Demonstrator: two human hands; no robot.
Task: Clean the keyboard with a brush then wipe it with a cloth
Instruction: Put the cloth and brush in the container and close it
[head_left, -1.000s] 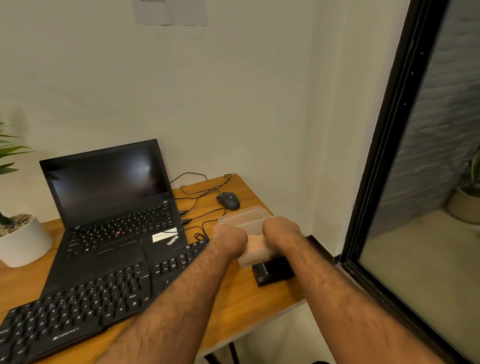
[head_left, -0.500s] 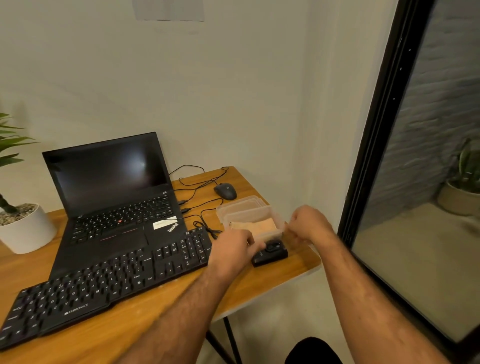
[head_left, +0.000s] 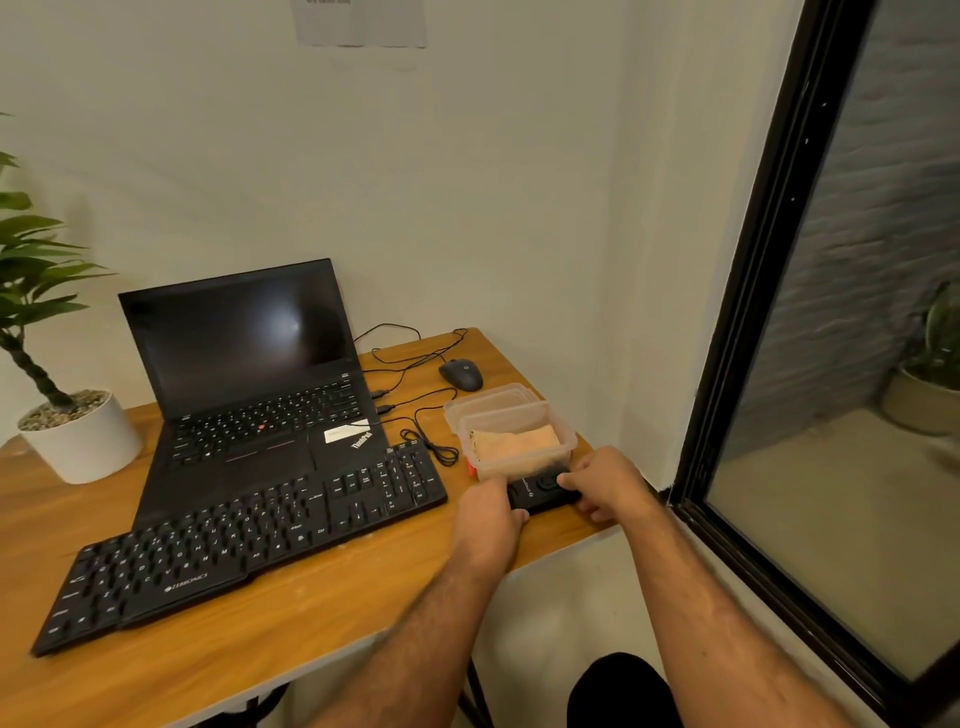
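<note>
A black external keyboard (head_left: 249, 540) lies diagonally on the wooden desk (head_left: 291, 623) in front of the laptop. At the desk's right end a clear plastic container (head_left: 519, 441) holds a folded tan cloth (head_left: 514, 441). Just in front of it sits a small black box (head_left: 540, 491). My left hand (head_left: 488, 519) grips the box's left end and my right hand (head_left: 608, 483) holds its right end. A bit of red (head_left: 471, 469) shows beside the container. No brush is in sight.
An open black laptop (head_left: 249, 379) stands behind the keyboard. A black mouse (head_left: 461, 374) and loose cables (head_left: 415, 415) lie behind the container. A potted plant (head_left: 78, 436) is at the far left. A dark window frame (head_left: 727, 415) borders the desk's right edge.
Both hands left the plastic container and dropped onto the small black box in front of it. The right hand swung out to the right, then came back in.
</note>
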